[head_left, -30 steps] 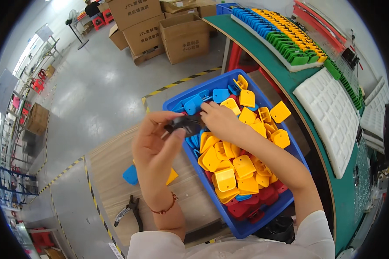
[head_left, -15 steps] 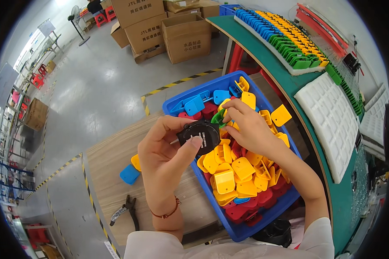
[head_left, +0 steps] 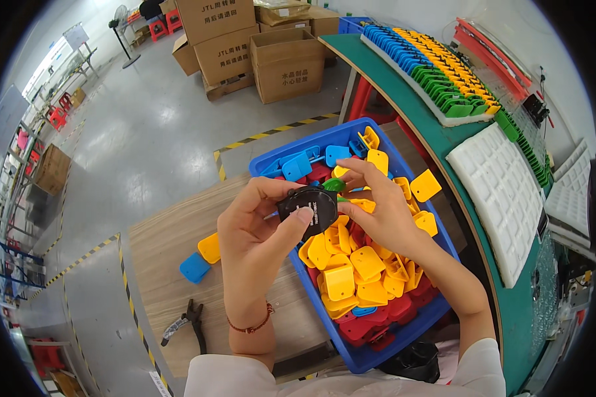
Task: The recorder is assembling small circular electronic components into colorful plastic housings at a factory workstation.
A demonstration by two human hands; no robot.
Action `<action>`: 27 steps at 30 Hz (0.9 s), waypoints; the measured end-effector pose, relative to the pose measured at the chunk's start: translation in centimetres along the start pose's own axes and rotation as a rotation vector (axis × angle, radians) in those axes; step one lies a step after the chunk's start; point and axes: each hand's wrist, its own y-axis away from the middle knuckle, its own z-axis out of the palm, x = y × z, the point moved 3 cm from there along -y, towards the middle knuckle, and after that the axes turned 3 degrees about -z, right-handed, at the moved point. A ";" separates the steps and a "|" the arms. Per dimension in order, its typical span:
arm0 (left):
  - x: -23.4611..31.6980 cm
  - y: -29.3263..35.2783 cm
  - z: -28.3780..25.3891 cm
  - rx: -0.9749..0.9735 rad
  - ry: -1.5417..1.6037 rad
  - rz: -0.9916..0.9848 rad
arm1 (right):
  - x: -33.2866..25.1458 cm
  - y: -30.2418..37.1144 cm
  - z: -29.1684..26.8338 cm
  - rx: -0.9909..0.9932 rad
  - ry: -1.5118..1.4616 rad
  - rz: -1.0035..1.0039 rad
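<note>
My left hand (head_left: 255,231) grips a round black watch-like disc (head_left: 308,210) with its thumb pressed flat on the face, where light print shows. Against the disc's right edge is a green plastic piece (head_left: 334,184), partly hidden. The fingers and thumb of my right hand (head_left: 384,208) close around that green piece. Both hands hover over a blue bin (head_left: 271,161), heaped with yellow plastic pieces (head_left: 366,263), red pieces (head_left: 377,321) and several blue pieces (head_left: 297,167).
The bin sits on a wood-grain table (head_left: 172,258) with a pair of pliers (head_left: 191,325), a loose blue piece (head_left: 195,268) and a yellow one (head_left: 209,247). To the right, a green workbench (head_left: 420,129) carries a white foam tray (head_left: 496,198) and rows of coloured pieces. Cardboard boxes (head_left: 286,69) stand beyond.
The green piece now sits higher beside the disc's edge, and my right thumb has spread lower, away from the fingers. The whole view has shifted slightly; the left hand keeps its hold.
</note>
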 end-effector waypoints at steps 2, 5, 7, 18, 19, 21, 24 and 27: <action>0.0 0.0 -0.1 -0.001 0.005 0.002 | -0.3 0.2 -0.2 -0.001 -0.016 0.007; -0.1 -0.1 -0.1 0.002 0.006 0.000 | 0.3 0.7 -0.3 0.004 -0.174 0.077; -0.1 -0.1 -0.1 0.010 -0.002 0.001 | 0.6 1.0 -0.6 0.007 -0.318 0.135; -0.2 0.0 0.1 -0.007 -0.012 -0.021 | 1.5 1.9 -1.2 0.021 -0.588 0.321; -0.2 -0.1 0.1 -0.009 -0.013 -0.019 | 1.4 1.9 -1.2 0.024 -0.588 0.318; -0.4 -0.1 0.0 -0.023 0.032 -0.030 | 1.2 2.0 -1.1 0.023 -0.658 0.320; -0.3 -0.1 -0.1 -0.022 0.058 -0.026 | 1.0 2.1 -1.1 0.021 -0.645 0.291; -0.4 -0.2 -0.3 -0.027 0.071 -0.011 | 1.0 2.1 -1.0 0.030 -0.664 0.248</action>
